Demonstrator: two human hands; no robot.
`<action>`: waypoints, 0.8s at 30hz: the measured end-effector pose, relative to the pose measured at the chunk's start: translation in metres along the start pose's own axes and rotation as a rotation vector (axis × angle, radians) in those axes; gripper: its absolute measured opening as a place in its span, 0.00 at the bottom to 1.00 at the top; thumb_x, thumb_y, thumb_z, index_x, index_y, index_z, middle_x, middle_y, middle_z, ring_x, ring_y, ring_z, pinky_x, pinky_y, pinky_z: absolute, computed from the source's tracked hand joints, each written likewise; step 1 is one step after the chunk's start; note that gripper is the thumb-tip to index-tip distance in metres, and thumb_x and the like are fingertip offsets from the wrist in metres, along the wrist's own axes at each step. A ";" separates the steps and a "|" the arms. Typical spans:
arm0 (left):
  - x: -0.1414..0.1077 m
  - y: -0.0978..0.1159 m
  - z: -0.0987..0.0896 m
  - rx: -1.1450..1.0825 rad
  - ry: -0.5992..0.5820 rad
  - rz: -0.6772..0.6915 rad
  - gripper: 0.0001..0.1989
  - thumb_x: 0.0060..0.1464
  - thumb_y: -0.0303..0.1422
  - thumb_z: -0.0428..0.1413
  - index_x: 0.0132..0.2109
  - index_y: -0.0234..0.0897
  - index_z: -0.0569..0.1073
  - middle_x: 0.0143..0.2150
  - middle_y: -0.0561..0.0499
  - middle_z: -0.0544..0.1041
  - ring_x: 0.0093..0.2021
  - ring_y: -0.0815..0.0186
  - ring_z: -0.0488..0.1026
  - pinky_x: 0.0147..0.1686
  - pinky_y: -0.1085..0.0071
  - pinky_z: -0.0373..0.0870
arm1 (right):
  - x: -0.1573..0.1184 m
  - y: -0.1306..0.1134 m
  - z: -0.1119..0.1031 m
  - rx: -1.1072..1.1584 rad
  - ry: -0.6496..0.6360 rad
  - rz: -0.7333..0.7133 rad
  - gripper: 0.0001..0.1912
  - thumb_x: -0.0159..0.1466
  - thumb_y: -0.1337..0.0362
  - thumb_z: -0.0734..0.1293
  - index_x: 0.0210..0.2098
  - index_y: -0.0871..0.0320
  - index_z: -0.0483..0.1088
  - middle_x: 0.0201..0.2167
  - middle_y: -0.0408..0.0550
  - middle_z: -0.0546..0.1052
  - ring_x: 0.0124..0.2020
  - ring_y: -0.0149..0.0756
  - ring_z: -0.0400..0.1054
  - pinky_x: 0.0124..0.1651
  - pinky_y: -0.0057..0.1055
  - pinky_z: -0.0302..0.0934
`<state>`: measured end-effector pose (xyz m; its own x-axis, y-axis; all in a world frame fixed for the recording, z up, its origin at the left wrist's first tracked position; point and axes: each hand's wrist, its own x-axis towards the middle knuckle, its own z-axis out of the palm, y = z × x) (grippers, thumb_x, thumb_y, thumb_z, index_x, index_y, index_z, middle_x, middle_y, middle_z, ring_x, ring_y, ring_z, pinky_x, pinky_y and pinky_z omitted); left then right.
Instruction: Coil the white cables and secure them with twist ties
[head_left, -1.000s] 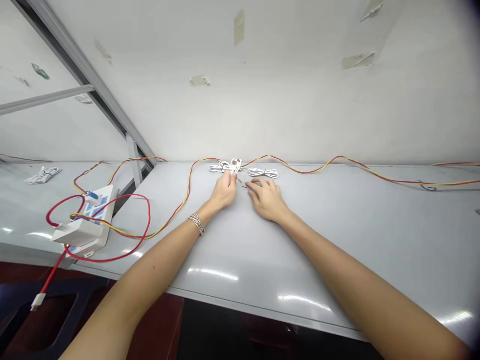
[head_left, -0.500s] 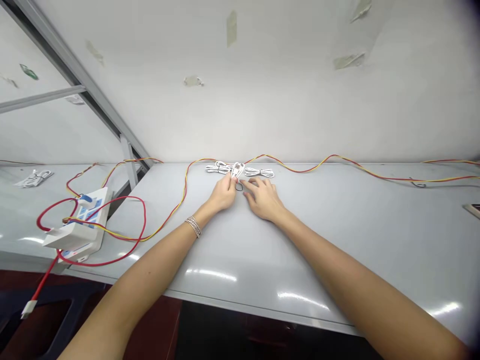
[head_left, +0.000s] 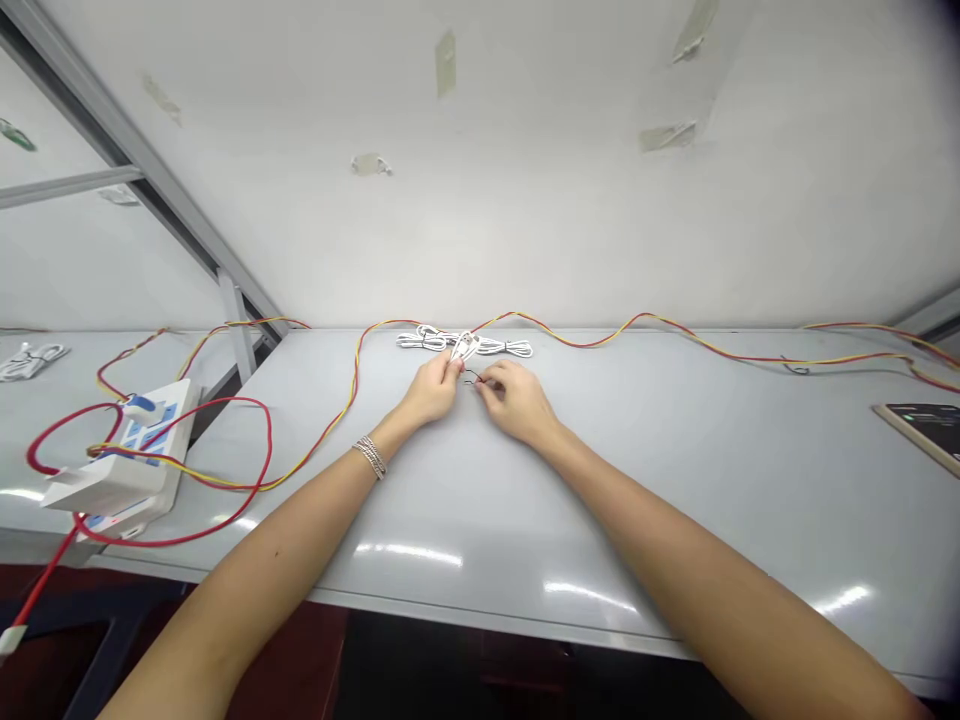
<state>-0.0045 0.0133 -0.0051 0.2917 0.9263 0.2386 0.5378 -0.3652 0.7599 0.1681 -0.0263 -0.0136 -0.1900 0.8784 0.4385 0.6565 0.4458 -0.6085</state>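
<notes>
My left hand (head_left: 436, 388) is closed on a white USB cable (head_left: 465, 344), whose plug end sticks up past the fingertips. Close on its right, my right hand (head_left: 516, 398) pinches a thin black twist tie (head_left: 472, 377) between thumb and forefinger; its loose ends point toward the left hand. Just behind the hands lie two bundled white cables, one on the left (head_left: 421, 339) and one on the right (head_left: 511, 348), each with a dark tie around its middle.
A white power strip (head_left: 169, 420) with plugs and looped red cable (head_left: 268, 440) occupies the left. Along the wall runs a red-and-yellow wire (head_left: 637, 318). At the right edge lies a dark-screened device (head_left: 926, 430). Another white cable bundle (head_left: 34, 362) rests far left.
My right hand has closed from a loose reach into a pinch on the black twist tie. The left hand keeps the cable. The view has shifted slightly to the right.
</notes>
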 end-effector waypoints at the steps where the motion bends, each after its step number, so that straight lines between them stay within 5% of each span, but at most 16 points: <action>1: 0.000 -0.001 0.000 -0.003 0.011 -0.003 0.11 0.66 0.32 0.43 0.34 0.36 0.65 0.29 0.52 0.68 0.30 0.66 0.63 0.35 0.68 0.60 | 0.000 0.000 -0.001 0.045 0.021 0.017 0.05 0.64 0.67 0.63 0.35 0.58 0.72 0.35 0.50 0.76 0.36 0.38 0.69 0.43 0.35 0.63; 5: 0.001 -0.001 0.000 -0.017 0.025 0.002 0.12 0.65 0.33 0.44 0.36 0.34 0.68 0.28 0.52 0.68 0.30 0.65 0.63 0.35 0.67 0.61 | -0.002 0.000 -0.003 0.263 0.031 0.064 0.05 0.66 0.62 0.61 0.37 0.57 0.66 0.33 0.47 0.76 0.32 0.34 0.69 0.39 0.33 0.62; 13: -0.011 0.018 0.011 -0.194 -0.109 0.192 0.18 0.67 0.36 0.43 0.51 0.32 0.73 0.34 0.48 0.74 0.35 0.64 0.70 0.40 0.68 0.67 | 0.006 0.012 0.001 0.777 -0.216 0.156 0.18 0.63 0.47 0.64 0.31 0.57 0.65 0.29 0.46 0.71 0.31 0.34 0.64 0.40 0.35 0.60; 19: -0.016 0.021 0.019 -0.019 -0.037 0.201 0.24 0.66 0.35 0.43 0.66 0.33 0.64 0.43 0.43 0.75 0.46 0.58 0.73 0.52 0.61 0.69 | 0.008 0.015 -0.003 0.841 -0.304 0.164 0.19 0.61 0.47 0.65 0.28 0.57 0.66 0.27 0.45 0.69 0.31 0.34 0.63 0.40 0.35 0.60; 24: -0.014 0.018 0.014 0.145 -0.059 0.154 0.28 0.67 0.36 0.41 0.70 0.29 0.56 0.45 0.39 0.72 0.45 0.55 0.71 0.51 0.54 0.69 | 0.005 0.012 -0.004 0.811 -0.309 0.137 0.17 0.64 0.50 0.63 0.28 0.57 0.65 0.27 0.45 0.70 0.31 0.34 0.64 0.40 0.34 0.60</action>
<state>0.0124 -0.0072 -0.0035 0.4227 0.8528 0.3066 0.5904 -0.5158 0.6208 0.1774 -0.0168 -0.0160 -0.4138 0.8881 0.2001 -0.0111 0.2148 -0.9766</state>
